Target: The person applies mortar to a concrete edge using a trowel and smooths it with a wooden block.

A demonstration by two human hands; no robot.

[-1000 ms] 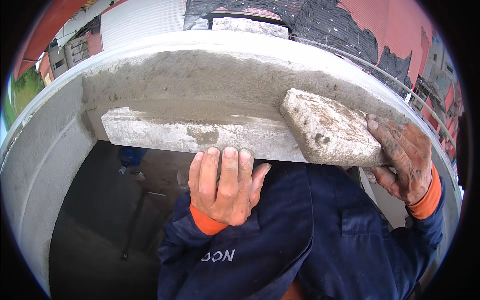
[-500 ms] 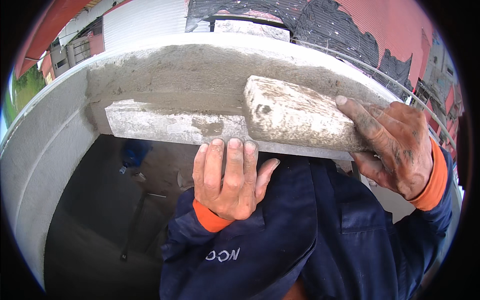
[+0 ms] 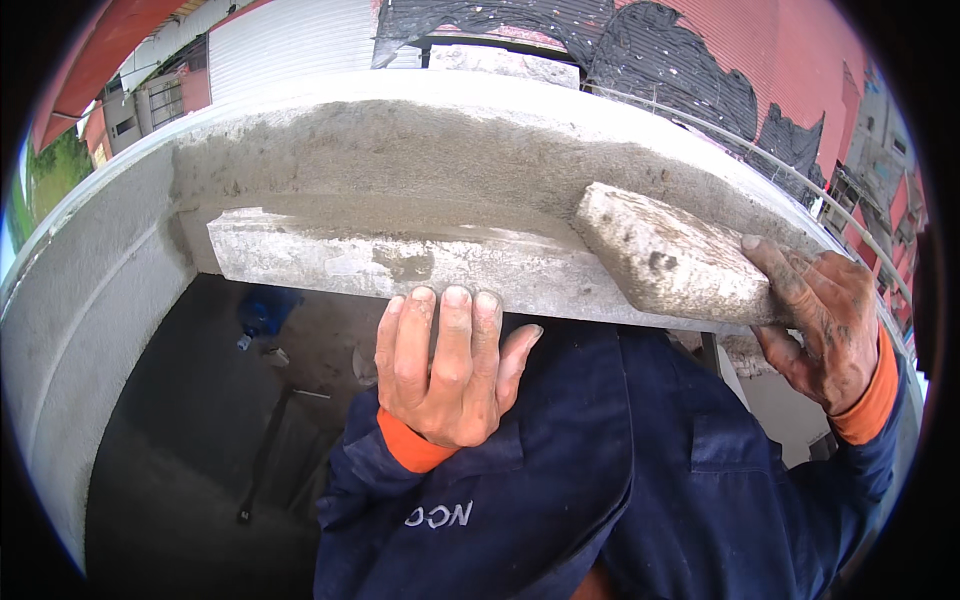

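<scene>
My right hand (image 3: pixel 822 325) grips the right end of a pale, worn, mortar-stained rectangular block (image 3: pixel 680 255), fingers on top and thumb below. The block is tilted, and its left end meets the grey mortar strip (image 3: pixel 400 208) along the foot of the wall. In front of that strip runs a long whitish straight-edged bar (image 3: pixel 320 250), with a grey smear on its near face. My left hand (image 3: pixel 450 375) is open, its fingers stretched up with the tips against the bar's near face and the thumb apart. The bar's right part is partly hidden behind the block.
A curved-looking wall (image 3: pixel 420 140) with damp grey render rises beyond the bar; another grey wall (image 3: pixel 100 280) stands at left. Below lies a dark floor with a blue bottle (image 3: pixel 265 312) and a dark rod (image 3: pixel 265 455). Black sheeting (image 3: pixel 670 60) hangs outside, past a thin rail.
My right hand has moved the block to the right and a little nearer, uncovering more of the bar and mortar strip. My left hand appears slightly lower and further left.
</scene>
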